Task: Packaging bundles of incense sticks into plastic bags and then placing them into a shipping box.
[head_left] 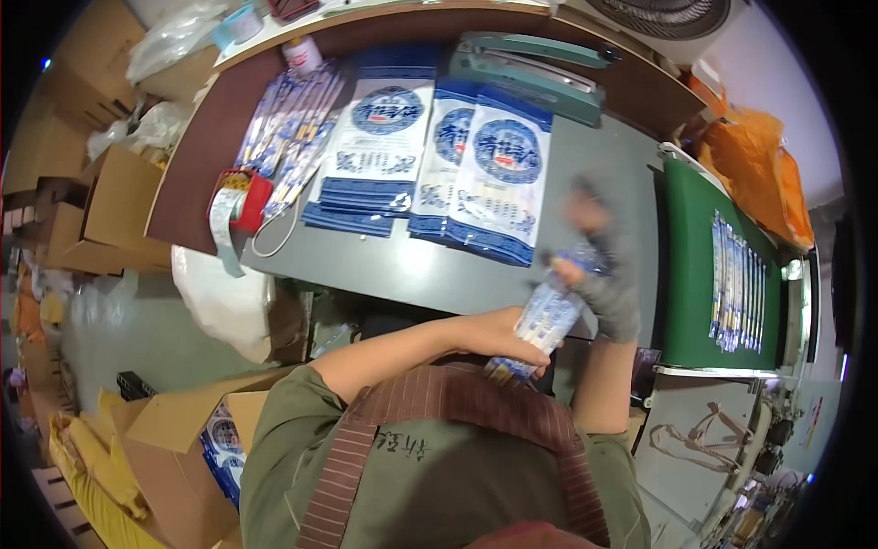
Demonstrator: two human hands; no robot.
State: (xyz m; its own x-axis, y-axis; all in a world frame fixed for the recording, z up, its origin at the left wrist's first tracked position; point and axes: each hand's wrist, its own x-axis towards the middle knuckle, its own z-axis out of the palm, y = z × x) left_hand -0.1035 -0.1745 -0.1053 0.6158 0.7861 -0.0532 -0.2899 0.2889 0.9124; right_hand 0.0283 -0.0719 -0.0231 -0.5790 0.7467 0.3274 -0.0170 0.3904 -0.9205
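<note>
Close to my body, my left hand is closed around a bundle of wrapped chopsticks in blue-and-white sleeves. The bundle is tilted, its upper end leaning away to the right. At that upper end is my right hand, in a grey glove with bare fingertips. Motion smears it; one fingertip appears to touch the bundle, while the grip of the other fingers is unclear. Left of the hands, printed blue-and-white plastic bags lie on the grey table, beside another stack of such bags.
Loose wrapped chopsticks lie at the table's left, near a red tape dispenser. A green bag sealer stands at the back. Right of the table, a green conveyor belt carries a row of wrapped chopsticks. An open carton sits lower left.
</note>
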